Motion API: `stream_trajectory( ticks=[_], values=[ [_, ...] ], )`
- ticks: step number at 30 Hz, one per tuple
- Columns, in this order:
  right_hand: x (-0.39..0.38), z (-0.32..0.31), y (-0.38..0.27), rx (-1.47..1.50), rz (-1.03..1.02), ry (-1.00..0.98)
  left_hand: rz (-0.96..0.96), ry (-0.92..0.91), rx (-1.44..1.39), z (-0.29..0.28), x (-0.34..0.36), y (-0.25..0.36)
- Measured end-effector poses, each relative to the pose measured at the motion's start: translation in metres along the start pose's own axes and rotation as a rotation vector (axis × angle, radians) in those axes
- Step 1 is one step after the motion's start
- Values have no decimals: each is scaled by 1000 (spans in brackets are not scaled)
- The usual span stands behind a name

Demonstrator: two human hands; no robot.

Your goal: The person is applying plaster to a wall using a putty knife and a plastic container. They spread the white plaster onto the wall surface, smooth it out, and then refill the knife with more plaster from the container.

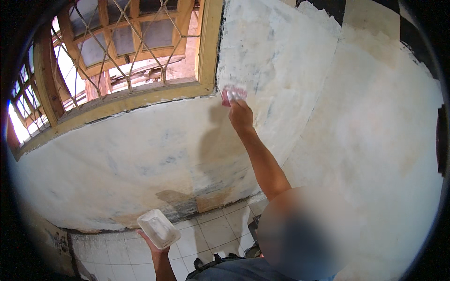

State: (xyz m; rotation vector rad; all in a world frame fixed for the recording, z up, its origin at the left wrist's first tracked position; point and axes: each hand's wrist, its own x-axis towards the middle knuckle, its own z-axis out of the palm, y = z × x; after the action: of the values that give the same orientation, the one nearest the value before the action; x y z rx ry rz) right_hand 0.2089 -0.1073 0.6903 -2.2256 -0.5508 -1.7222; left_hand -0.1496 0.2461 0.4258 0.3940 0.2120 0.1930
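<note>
My right hand (241, 114) is raised to the wall, closed around a pinkish-red putty spreader (226, 96) smeared with white. The spreader lies against the plaster just beside the lower right corner of the window frame (205, 88). Lower down, my left hand (153, 244) supports a white plastic tub (159, 229) from underneath, its fingers mostly hidden by it. White paste coats the inside of the tub. The wall (154, 136) carries patchy white filler, with grey and tan areas showing through near its foot.
A metal grille (129, 70) covers the yellow wooden window at upper left. White floor tiles (211, 232) meet the wall below. Black-and-white checks (328, 9) run along the upper right. A dark object (253, 229) stands on the floor near my body. Blur hides my right upper arm.
</note>
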Motion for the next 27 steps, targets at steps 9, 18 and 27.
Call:
stream_trajectory(
  ticks=[9, 18, 27],
  values=[
    [100, 2, -59, -32, 448, 49, 14, -13, 55, 8, 9, 20],
    [209, -51, -67, -102, 547, 189, -64, 59, 57, 15, 4, 60],
    [54, -71, -73, 249, 425, 163, -170, -187, 170, -2, 17, 39]
  ],
)
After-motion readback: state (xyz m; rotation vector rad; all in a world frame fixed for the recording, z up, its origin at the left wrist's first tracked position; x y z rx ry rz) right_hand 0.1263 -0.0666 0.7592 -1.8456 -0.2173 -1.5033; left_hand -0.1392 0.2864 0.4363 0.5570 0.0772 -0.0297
